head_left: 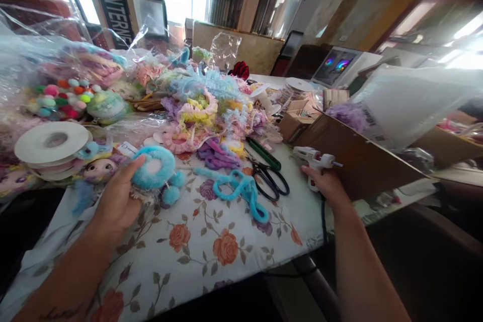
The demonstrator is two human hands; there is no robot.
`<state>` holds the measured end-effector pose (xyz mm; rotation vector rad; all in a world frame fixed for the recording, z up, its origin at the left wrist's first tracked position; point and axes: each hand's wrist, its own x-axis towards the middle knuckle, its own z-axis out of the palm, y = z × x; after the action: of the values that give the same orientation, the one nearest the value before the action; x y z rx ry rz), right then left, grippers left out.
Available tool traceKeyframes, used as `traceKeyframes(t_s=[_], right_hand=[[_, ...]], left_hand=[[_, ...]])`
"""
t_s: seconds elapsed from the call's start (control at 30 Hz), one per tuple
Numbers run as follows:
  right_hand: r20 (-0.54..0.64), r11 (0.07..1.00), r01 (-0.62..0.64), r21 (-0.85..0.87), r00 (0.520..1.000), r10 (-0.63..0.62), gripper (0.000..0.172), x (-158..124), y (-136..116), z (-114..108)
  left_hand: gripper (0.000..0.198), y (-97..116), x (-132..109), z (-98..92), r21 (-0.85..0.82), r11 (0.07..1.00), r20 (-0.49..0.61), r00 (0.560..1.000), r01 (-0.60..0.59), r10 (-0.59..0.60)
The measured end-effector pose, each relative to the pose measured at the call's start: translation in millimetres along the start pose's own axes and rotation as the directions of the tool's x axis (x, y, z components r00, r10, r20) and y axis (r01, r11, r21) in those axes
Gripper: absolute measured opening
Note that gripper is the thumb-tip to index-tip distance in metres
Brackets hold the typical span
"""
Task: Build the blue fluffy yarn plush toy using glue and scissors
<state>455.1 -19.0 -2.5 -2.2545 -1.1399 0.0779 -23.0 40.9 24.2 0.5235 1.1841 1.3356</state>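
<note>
My left hand (119,196) is closed around a fluffy blue ring (166,173) with a pale round centre, thumb on its face. Blue pom-poms (171,194) hang at the ring's right side. At the right of the table, my right hand (325,181) has its fingers around the handle of a white glue gun (315,158), whose nozzle points right. A black cord (323,221) runs down below it. Between my hands lie a tangled blue fuzzy strip (236,188), black-handled scissors (269,181) and a dark green tool (264,154).
A white ribbon spool (51,146) and a doll's head (100,168) are at the left. Frilly pastel trims (204,110) pile up at the back beside colourful pom-poms (62,95) under clear plastic. A cardboard box (350,153) stands right of the glue gun. A floral cloth (204,246) covers the table.
</note>
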Motion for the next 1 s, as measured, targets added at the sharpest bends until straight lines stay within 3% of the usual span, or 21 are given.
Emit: traceKeyframes(t_s=[0.1, 0.2, 0.23, 0.3, 0.33, 0.4, 0.47, 0.63, 0.7, 0.77, 0.83, 0.9, 0.93, 0.97, 1.0], right_hand=[[0.052, 0.993, -0.033, -0.117, 0.998, 0.039, 0.035, -20, -2, -14], [-0.043, 0.952, -0.018, -0.304, 0.999, 0.005, 0.046, -58, -21, -24], [-0.092, 0.943, 0.021, -0.331, 0.994, -0.055, 0.047, -71, -34, -23], [-0.019, 0.954, 0.255, -0.156, 0.965, -0.261, 0.04, -94, -68, -13], [0.036, 0.922, 0.386, -0.022, 0.922, -0.385, 0.036, -103, -88, -4], [0.137, 0.783, 0.6, 0.166, 0.772, -0.621, 0.029, -111, -129, 17], [0.182, 0.689, 0.707, 0.162, 0.664, -0.725, 0.024, -111, -162, 40], [0.356, 0.643, 0.761, 0.085, 0.579, -0.733, 0.02, -103, -202, 73], [0.378, 0.639, 0.746, 0.187, 0.546, -0.748, 0.021, -106, -209, 71], [0.473, 0.662, 0.614, 0.431, 0.471, -0.745, 0.023, -112, -216, 63], [0.6, 0.675, 0.335, 0.657, 0.309, -0.738, 0.031, -116, -222, 54], [0.675, 0.685, 0.168, 0.709, 0.118, -0.728, 0.036, -117, -227, 48], [0.7, 0.696, 0.182, 0.695, 0.054, -0.712, 0.035, -117, -229, 47], [0.725, 0.707, 0.248, 0.662, 0.024, -0.688, 0.031, -116, -229, 47], [0.753, 0.713, 0.348, 0.609, 0.029, -0.658, 0.026, -114, -229, 47]], left_hand=[[0.027, 2, -1, 0.2, -0.034, 0.999, 0.014, 1.0, -0.01, 0.01], [0.03, 2, 2, -1.1, -0.056, 0.998, 0.027, 1.0, -0.007, 0.009], [0.03, 1, 3, -1.6, -0.065, 0.998, 0.032, 0.999, -0.007, 0.009], [0.028, 1, 5, -2.1, -0.089, 0.996, 0.032, 0.999, -0.013, 0.016], [0.026, 1, 6, -1.9, -0.101, 0.995, 0.027, 0.999, -0.017, 0.02], [0.026, 2, 7, -0.9, -0.121, 0.992, 0.018, 0.999, -0.029, 0.031], [0.028, 4, 7, 0.1, -0.133, 0.991, 0.023, 0.999, -0.034, 0.037], [0.024, 6, 9, -0.1, -0.184, 0.982, -0.013, 0.999, -0.034, 0.033], [0.023, 6, 11, -0.8, -0.198, 0.98, -0.018, 0.999, -0.033, 0.03], [0.025, 4, 13, -1.4, -0.203, 0.979, -0.012, 1.0, -0.031, 0.029], [0.026, 3, 15, -1.8, -0.205, 0.978, -0.011, 0.999, -0.032, 0.03], [0.029, 2, 16, -2.0, -0.195, 0.981, -0.015, 1.0, -0.024, 0.021], [0.03, 2, 16, -2.1, -0.185, 0.983, -0.014, 1.0, -0.017, 0.015], [0.031, 2, 15, -2.1, -0.176, 0.984, -0.006, 1.0, -0.011, 0.01], [0.032, 1, 15, -2.2, -0.168, 0.986, 0.004, 1.0, -0.008, 0.009]])
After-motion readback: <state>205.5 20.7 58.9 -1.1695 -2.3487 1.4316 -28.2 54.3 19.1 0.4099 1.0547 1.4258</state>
